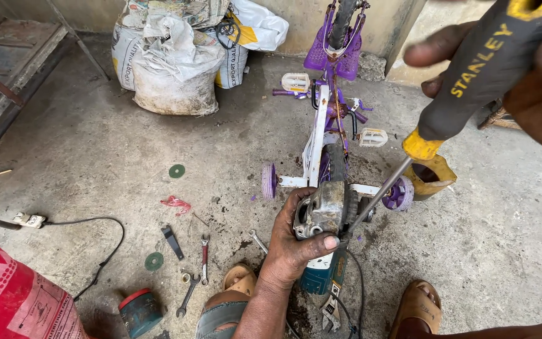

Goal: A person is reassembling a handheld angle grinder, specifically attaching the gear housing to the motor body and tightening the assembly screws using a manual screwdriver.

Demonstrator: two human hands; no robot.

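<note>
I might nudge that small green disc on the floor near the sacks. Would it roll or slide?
The green disc lies flat on the concrete floor, so it would probably slide, not roll. It looks thin, likely light. The floor looks rough and gritty, so it may drag.

Left hand: your left hand [296, 242] grips the grey angle grinder head [322, 210] above the concrete floor [95, 144].
Right hand: your right hand [522, 69] holds the screwdriver [472, 72], its tip at the grinder.
Behind: a purple child's bicycle [327, 125].
Floor, left: spanners [189, 292], green discs [177, 171].
</note>
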